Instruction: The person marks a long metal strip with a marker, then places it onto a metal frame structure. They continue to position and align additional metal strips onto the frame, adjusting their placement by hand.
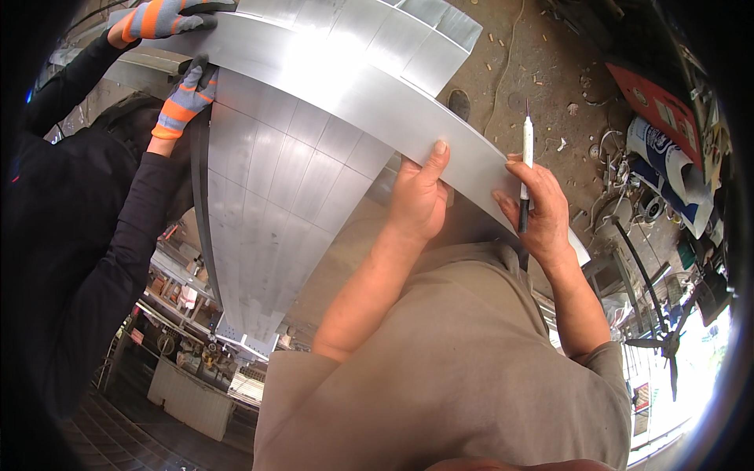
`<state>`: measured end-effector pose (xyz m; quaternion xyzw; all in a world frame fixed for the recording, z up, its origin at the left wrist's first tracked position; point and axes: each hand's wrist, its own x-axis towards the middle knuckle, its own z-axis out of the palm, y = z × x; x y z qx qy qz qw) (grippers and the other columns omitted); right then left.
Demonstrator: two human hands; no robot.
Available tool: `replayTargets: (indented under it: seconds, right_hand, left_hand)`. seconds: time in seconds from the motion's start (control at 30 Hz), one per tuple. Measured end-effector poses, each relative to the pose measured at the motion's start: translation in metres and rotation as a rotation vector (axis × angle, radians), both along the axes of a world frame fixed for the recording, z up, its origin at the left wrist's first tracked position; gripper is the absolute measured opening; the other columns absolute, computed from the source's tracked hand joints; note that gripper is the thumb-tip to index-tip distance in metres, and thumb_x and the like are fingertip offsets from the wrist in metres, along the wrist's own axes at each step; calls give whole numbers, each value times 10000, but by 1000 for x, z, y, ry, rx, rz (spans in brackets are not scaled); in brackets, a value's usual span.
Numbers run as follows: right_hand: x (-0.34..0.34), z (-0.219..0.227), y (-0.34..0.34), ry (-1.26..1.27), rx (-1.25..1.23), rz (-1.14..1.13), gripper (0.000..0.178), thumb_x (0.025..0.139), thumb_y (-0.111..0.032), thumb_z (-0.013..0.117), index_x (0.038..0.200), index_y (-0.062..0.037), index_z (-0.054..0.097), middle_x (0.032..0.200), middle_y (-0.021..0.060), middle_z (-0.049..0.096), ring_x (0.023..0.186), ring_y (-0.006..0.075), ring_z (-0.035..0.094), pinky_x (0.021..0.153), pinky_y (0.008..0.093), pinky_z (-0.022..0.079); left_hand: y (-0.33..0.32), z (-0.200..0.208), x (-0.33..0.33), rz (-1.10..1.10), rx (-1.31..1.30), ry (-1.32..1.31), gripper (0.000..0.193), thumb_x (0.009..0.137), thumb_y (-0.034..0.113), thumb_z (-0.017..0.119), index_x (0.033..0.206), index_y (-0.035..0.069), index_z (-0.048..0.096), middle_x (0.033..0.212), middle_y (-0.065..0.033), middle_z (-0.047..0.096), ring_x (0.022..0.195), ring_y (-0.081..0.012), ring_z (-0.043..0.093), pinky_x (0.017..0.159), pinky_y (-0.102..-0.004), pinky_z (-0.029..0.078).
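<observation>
A long, flat silver metal strip [471, 153] runs from the upper left across to my hands. My left hand [418, 202] grips its near edge, thumb laid on the top face and fingers out of sight below. In my right hand [543, 210], beside the strip's right part, is a white pen-like marker [528, 145] with a dark lower end and a thin point upward. The right fingertips rest by the strip's edges. At the far left, another person's grey-and-orange gloved hands [185, 104] are at the strip's other end.
Broad metal profiles [275, 173] lie side by side beneath the strip, with more box-shaped metal lengths [377, 31] beyond it. Small scraps litter the brown floor [503, 71]. A red panel [656, 106], a white-and-blue bag [667, 173] and a black fan [667, 341] stand at the right.
</observation>
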<state>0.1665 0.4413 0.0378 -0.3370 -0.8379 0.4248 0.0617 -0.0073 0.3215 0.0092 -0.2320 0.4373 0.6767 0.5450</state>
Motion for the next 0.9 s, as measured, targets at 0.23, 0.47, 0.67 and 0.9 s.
replayTargets:
  seconds: [0.23, 0.47, 0.67, 0.9]
  right_hand:
    - [-32, 15, 17, 192, 131, 7, 529, 826, -54, 834, 1319, -104, 650, 1254, 133, 733, 1126, 385, 682, 981, 455, 544]
    - [-170, 2, 46, 407, -552, -255, 347, 1015, -251, 711, 1261, -7, 729, 1041, 102, 751, 924, 188, 697, 857, 313, 543]
    - [-283, -30, 56, 458, -665, -282, 402, 1030, -377, 663, 1273, -60, 709, 854, 119, 766, 838, 238, 755, 725, 353, 564]
    - [-296, -32, 54, 293, -654, -233, 399, 1000, -337, 730, 1278, -51, 712, 874, 91, 728, 819, 145, 667, 715, 316, 516]
  left_hand:
    - [0, 4, -1, -15, -9, -29, 411, 1090, 193, 634, 1473, 105, 517, 1414, -40, 619, 1308, -213, 584, 1116, -431, 486]
    - [4, 13, -3, -34, -18, -19, 487, 1076, 246, 665, 1489, 88, 459, 1410, -44, 582, 1287, -178, 578, 1051, -400, 518]
    - [4, 13, -4, -53, -51, -16, 553, 1045, 293, 720, 1496, 109, 458, 1417, -4, 579, 1280, -157, 575, 1030, -396, 519]
    - [7, 14, -2, -25, -27, 18, 553, 1041, 329, 728, 1480, 101, 482, 1347, 1, 635, 1193, -128, 620, 968, -343, 532]
